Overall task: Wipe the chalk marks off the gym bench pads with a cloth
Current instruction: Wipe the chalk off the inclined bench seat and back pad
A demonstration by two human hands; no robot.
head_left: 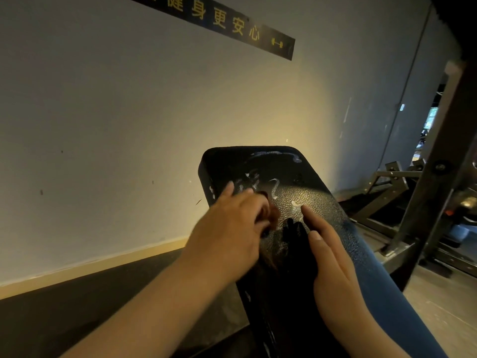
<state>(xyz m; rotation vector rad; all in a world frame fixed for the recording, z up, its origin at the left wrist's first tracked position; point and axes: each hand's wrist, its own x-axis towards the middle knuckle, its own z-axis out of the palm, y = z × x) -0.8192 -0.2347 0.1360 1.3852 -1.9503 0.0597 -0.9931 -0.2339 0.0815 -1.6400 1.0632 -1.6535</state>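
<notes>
a: left hand?
b: fingers were curled round a small rust-brown bunched cloth, pressed to the black textured vinyl bench pad below white chalk marks. cloth judged soft, light; best held balled.
a: right hand?
b: lay flat on the pad, fingers straight, holding nothing.

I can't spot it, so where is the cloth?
In the head view, the brownish cloth peeks from under the left hand, on the black bench pad, just below the white chalk marks and left of the right hand.
</notes>
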